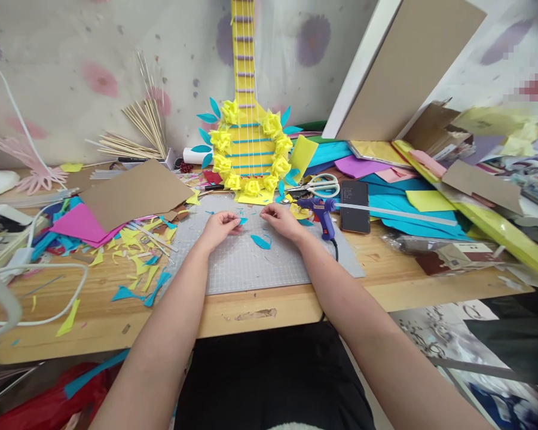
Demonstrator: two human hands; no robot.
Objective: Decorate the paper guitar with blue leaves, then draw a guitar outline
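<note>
Between the thumb and fingers of my left hand [220,229] is a small blue paper piece [242,221]. My right hand [281,221] is a short way to the right, its fingers pinched together; whatever they may hold is too small to make out. Below and between both hands, a blue paper leaf [260,242] lies on the grey cutting mat [233,275]. Behind them stands a yellow paper guitar [246,132], edged with yellow paper flowers and blue leaves. A purple glue gun [319,214] rests close to my right hand.
White-handled scissors [323,185] and a phone [355,206] lie at the right, before stacked coloured paper [412,203]. Paper scraps [138,257] and a brown cardboard sheet [137,194] cover the left. Wooden sticks [146,128] stand behind. A white cable [78,298] loops at far left.
</note>
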